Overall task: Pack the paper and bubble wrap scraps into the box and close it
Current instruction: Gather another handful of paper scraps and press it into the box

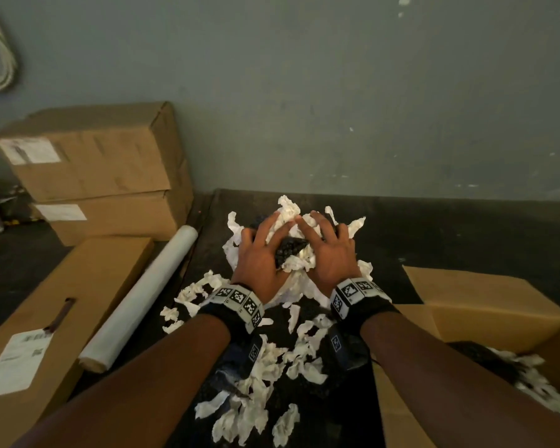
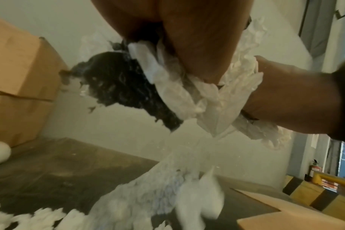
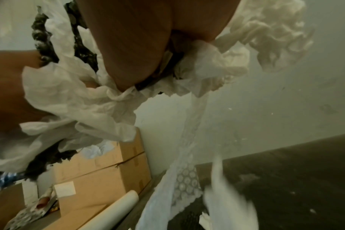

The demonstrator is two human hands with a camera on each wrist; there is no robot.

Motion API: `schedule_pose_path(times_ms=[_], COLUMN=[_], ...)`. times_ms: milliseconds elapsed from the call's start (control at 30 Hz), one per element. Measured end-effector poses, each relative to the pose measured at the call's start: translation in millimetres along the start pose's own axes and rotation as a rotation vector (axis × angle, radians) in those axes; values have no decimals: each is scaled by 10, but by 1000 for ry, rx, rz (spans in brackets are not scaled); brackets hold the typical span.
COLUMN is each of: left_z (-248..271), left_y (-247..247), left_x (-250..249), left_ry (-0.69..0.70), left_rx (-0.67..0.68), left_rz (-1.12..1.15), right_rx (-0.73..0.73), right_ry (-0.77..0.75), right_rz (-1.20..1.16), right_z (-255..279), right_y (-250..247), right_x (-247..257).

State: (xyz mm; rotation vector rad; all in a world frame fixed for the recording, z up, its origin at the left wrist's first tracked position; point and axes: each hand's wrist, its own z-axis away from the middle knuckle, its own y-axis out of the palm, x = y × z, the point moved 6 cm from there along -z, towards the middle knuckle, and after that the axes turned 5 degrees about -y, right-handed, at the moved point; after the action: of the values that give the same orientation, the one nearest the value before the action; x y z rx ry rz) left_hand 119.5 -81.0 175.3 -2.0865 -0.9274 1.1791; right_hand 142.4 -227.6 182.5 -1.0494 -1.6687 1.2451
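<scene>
Both hands hold one bundle of scraps (image 1: pixel 293 265) between them, lifted above the dark table top. It is crumpled white paper (image 2: pixel 189 96) mixed with black bubble wrap (image 2: pixel 122 87). My left hand (image 1: pixel 262 250) curls over its left side and my right hand (image 1: pixel 329 250) over its right side. A strip of clear bubble wrap (image 3: pixel 187 174) hangs down from the bundle. Many white paper scraps (image 1: pixel 272 367) lie scattered on the table under my wrists. The open cardboard box (image 1: pixel 472 305) stands at the right, with some black and white scraps (image 1: pixel 524 373) inside.
Two closed cardboard boxes (image 1: pixel 104 176) are stacked at the back left. A long flat box (image 1: pixel 55 305) and a white roll (image 1: pixel 143 295) lie along the left side. A grey wall (image 1: pixel 337 92) rises directly behind the table.
</scene>
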Motion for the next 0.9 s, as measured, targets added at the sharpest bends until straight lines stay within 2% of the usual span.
schedule_pose_path(times_ms=[267, 533, 733, 900], left_z=[29, -37, -17, 132], left_y=[485, 1311, 1950, 2442], left_x=[-1418, -2808, -3555, -3853], left_ry=[19, 89, 121, 93], left_rx=[-55, -12, 40, 105], left_rz=[-43, -8, 70, 89], right_rx=[-100, -120, -136, -67], right_ry=[-41, 62, 163, 217], right_rz=[24, 46, 87, 98], right_z=[766, 1602, 2140, 2489], right_y=[-663, -1079, -1174, -1028], right_x=[-1125, -2489, -3313, -3763])
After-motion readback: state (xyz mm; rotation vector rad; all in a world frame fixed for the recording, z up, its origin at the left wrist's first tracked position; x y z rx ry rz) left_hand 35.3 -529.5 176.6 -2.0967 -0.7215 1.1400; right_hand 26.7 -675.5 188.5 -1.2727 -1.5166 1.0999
